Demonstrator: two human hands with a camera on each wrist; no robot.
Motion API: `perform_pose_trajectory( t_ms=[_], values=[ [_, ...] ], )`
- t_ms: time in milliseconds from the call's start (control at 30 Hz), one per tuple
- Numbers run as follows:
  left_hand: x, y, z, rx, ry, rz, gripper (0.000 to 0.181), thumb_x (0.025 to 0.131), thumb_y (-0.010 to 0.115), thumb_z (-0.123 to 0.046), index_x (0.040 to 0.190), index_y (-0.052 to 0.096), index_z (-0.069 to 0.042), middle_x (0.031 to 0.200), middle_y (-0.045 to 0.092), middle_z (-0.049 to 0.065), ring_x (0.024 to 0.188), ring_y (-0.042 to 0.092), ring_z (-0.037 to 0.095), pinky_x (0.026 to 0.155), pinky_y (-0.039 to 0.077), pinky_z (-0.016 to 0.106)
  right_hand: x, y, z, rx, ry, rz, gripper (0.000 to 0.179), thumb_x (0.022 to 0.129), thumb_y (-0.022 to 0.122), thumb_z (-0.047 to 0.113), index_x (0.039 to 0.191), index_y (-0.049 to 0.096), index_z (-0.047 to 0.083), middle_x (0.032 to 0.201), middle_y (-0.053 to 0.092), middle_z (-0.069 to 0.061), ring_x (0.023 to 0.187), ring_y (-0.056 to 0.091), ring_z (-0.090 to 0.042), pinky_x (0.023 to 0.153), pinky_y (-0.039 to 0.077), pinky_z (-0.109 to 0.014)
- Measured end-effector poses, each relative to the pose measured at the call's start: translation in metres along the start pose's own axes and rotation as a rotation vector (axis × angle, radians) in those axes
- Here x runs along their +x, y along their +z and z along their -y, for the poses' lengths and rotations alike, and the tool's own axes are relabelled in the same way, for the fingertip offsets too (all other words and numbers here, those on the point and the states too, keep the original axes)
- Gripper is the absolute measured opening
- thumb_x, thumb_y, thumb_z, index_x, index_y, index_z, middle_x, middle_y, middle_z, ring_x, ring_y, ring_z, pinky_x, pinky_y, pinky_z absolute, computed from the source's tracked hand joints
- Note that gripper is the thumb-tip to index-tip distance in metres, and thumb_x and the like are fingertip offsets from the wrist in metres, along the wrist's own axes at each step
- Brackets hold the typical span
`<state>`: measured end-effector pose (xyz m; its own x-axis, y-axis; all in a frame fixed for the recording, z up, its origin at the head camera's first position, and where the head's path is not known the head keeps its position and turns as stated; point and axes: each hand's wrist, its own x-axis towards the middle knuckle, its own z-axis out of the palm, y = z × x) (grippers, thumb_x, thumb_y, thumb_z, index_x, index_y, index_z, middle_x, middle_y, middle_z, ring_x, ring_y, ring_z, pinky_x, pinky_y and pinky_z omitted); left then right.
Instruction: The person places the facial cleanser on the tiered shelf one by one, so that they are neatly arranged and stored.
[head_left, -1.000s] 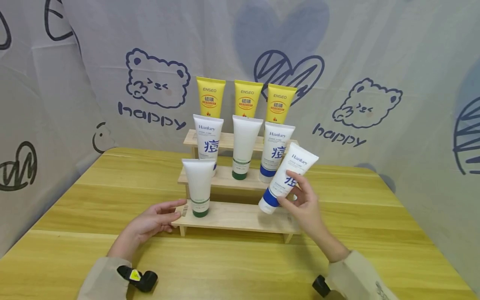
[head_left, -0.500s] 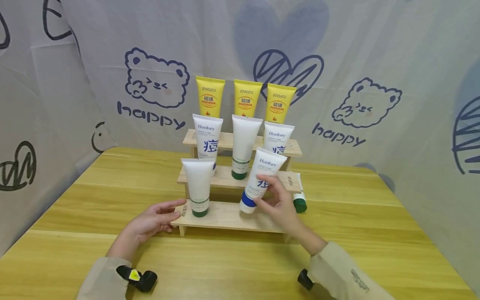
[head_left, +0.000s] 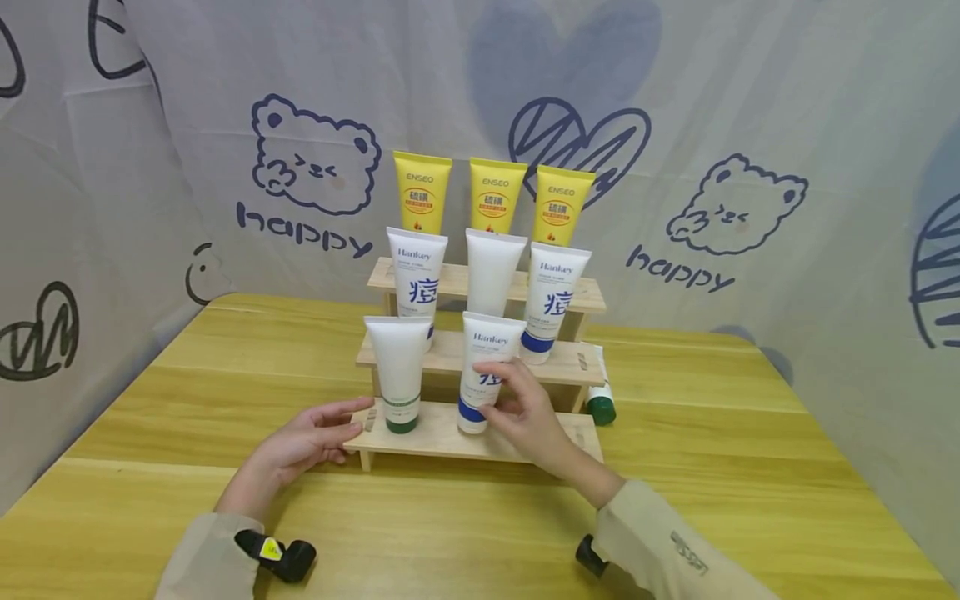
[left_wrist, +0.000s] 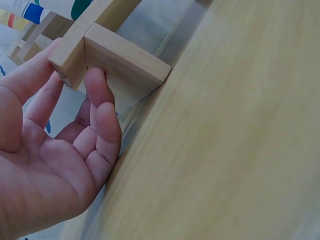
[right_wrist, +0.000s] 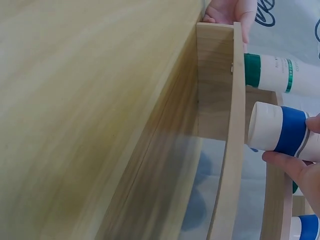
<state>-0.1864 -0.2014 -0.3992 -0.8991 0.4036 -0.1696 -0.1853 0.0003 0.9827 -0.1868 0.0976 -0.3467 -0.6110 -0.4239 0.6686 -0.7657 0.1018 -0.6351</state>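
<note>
My right hand (head_left: 528, 417) holds a white Hankey tube with a blue band (head_left: 491, 342) between thumb and fingers, upright at the middle of the bottom step of a wooden tiered stand (head_left: 442, 442). In the right wrist view, the cap end of this blue-banded tube (right_wrist: 292, 131) is at the step's edge; whether it touches the wood I cannot tell. Left of it on that step stands a white tube with a green cap (head_left: 400, 367). My left hand (head_left: 315, 433) touches the stand's left end; in the left wrist view its fingers (left_wrist: 100, 87) lie against the wood, curved but not closed round it.
On the middle step stand two Hankey tubes (head_left: 553, 292) with a plain white tube (head_left: 491, 271) between them. Three yellow tubes (head_left: 491, 193) line the top step. Another green-capped tube (head_left: 602, 400) lies on the table (head_left: 712, 467) behind the stand's right side.
My right hand has carried the Hankey tube leftward along the bottom step, and the tube has gone from tilted to nearly upright. My left hand stays at the stand's left end.
</note>
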Motion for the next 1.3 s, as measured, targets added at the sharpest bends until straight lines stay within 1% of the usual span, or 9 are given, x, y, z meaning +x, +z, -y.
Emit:
perform_pose_trajectory(
  t_ms=[200, 433, 500, 733, 900, 1033, 1100, 1133, 1300],
  values=[
    [0.000, 0.001, -0.001, -0.003, -0.004, -0.003, 0.045, 0.087, 0.059, -0.018, 0.130, 0.047, -0.009, 0.104, 0.045, 0.005, 0.076, 0.047, 0.014, 0.067, 0.046, 0.029, -0.005, 0.003, -0.012, -0.038, 0.000, 0.056, 0.052, 0.071, 0.058, -0.023, 0.117, 0.047, -0.002, 0.110, 0.043, -0.019, 0.101, 0.050, -0.035, 0.075, 0.048, -0.030],
    [0.000, 0.000, -0.001, -0.003, -0.004, -0.002, 0.047, 0.088, 0.058, -0.017, 0.131, 0.045, -0.007, 0.107, 0.045, 0.006, 0.077, 0.047, 0.015, 0.067, 0.046, 0.029, -0.008, 0.002, -0.014, -0.040, 0.006, 0.079, 0.051, 0.072, 0.057, -0.023, 0.117, 0.045, -0.002, 0.113, 0.040, -0.020, 0.105, 0.048, -0.037, 0.077, 0.048, -0.031],
    [0.000, 0.000, -0.001, -0.005, -0.005, -0.001, 0.046, 0.088, 0.058, -0.017, 0.131, 0.045, -0.008, 0.107, 0.046, 0.005, 0.077, 0.048, 0.015, 0.067, 0.046, 0.029, -0.008, 0.002, -0.013, -0.053, 0.008, 0.081, 0.052, 0.072, 0.058, -0.022, 0.118, 0.044, -0.001, 0.113, 0.039, -0.020, 0.105, 0.047, -0.037, 0.078, 0.047, -0.032],
    [0.001, 0.000, 0.000, -0.011, -0.003, 0.002, 0.045, 0.088, 0.058, -0.017, 0.131, 0.046, -0.008, 0.106, 0.048, 0.005, 0.075, 0.048, 0.015, 0.066, 0.046, 0.028, -0.012, 0.001, -0.011, -0.064, 0.020, 0.106, 0.059, 0.070, 0.063, -0.018, 0.123, 0.043, 0.001, 0.121, 0.032, -0.022, 0.111, 0.042, -0.038, 0.083, 0.044, -0.037],
    [0.001, 0.000, 0.000, -0.013, -0.005, 0.000, 0.044, 0.088, 0.058, -0.017, 0.130, 0.048, -0.010, 0.107, 0.048, 0.005, 0.076, 0.048, 0.015, 0.067, 0.046, 0.029, -0.012, -0.001, -0.008, -0.113, -0.032, 0.103, 0.060, 0.067, 0.066, -0.017, 0.121, 0.043, -0.002, 0.124, 0.029, -0.025, 0.110, 0.041, -0.040, 0.083, 0.044, -0.038],
    [0.001, 0.000, 0.000, -0.008, -0.009, -0.003, 0.043, 0.088, 0.058, -0.017, 0.129, 0.049, -0.011, 0.110, 0.047, 0.005, 0.077, 0.048, 0.015, 0.067, 0.046, 0.029, -0.009, -0.004, 0.009, -0.140, -0.107, 0.076, 0.057, 0.063, 0.064, -0.023, 0.114, 0.044, -0.008, 0.121, 0.030, -0.032, 0.103, 0.044, -0.044, 0.077, 0.048, -0.041],
    [0.001, 0.000, 0.000, -0.006, -0.009, -0.005, 0.043, 0.088, 0.058, -0.017, 0.129, 0.049, -0.011, 0.111, 0.046, 0.005, 0.078, 0.048, 0.016, 0.067, 0.046, 0.029, -0.008, -0.006, 0.017, -0.148, -0.131, 0.064, 0.056, 0.062, 0.063, -0.025, 0.112, 0.044, -0.010, 0.119, 0.031, -0.034, 0.101, 0.045, -0.044, 0.075, 0.048, -0.042],
    [0.001, 0.000, 0.000, -0.005, -0.009, -0.006, 0.043, 0.088, 0.058, -0.018, 0.129, 0.049, -0.010, 0.111, 0.046, 0.005, 0.078, 0.048, 0.016, 0.067, 0.046, 0.029, -0.007, -0.007, 0.022, -0.156, -0.138, 0.056, 0.055, 0.061, 0.063, -0.026, 0.111, 0.045, -0.011, 0.118, 0.032, -0.035, 0.101, 0.045, -0.045, 0.074, 0.048, -0.043],
    [0.000, 0.000, 0.000, -0.007, -0.008, -0.004, 0.042, 0.088, 0.058, -0.017, 0.129, 0.049, -0.011, 0.110, 0.047, 0.005, 0.077, 0.048, 0.015, 0.067, 0.046, 0.029, -0.011, -0.010, 0.023, -0.174, -0.135, 0.034, 0.056, 0.060, 0.063, -0.026, 0.111, 0.044, -0.014, 0.120, 0.032, -0.036, 0.102, 0.044, -0.045, 0.075, 0.047, -0.046]
  ],
)
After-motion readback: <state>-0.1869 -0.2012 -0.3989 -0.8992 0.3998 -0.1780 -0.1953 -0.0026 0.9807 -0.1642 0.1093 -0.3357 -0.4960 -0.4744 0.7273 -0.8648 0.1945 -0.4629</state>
